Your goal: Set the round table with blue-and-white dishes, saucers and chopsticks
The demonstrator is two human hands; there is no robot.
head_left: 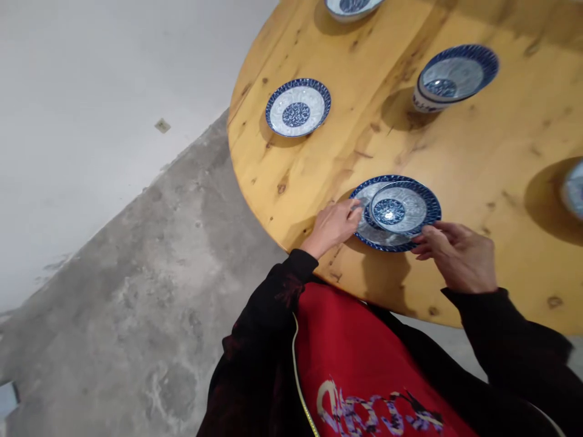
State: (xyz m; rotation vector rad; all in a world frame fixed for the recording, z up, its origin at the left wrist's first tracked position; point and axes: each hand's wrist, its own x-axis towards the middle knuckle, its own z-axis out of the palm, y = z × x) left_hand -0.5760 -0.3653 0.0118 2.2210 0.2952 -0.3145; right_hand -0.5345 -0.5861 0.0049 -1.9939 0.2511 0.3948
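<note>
A small blue-and-white bowl rests on a blue-and-white plate near the front edge of a round wooden table. My left hand touches the plate's left rim, fingers curled against it. My right hand touches the right front rim of the bowl and plate with its fingertips, fingers bent. Black sleeves and a red garment show below.
Another small plate lies at the table's left edge. A deeper bowl stands at the back right. Parts of two more dishes show at the top edge and right edge. Grey concrete floor and a white wall lie to the left.
</note>
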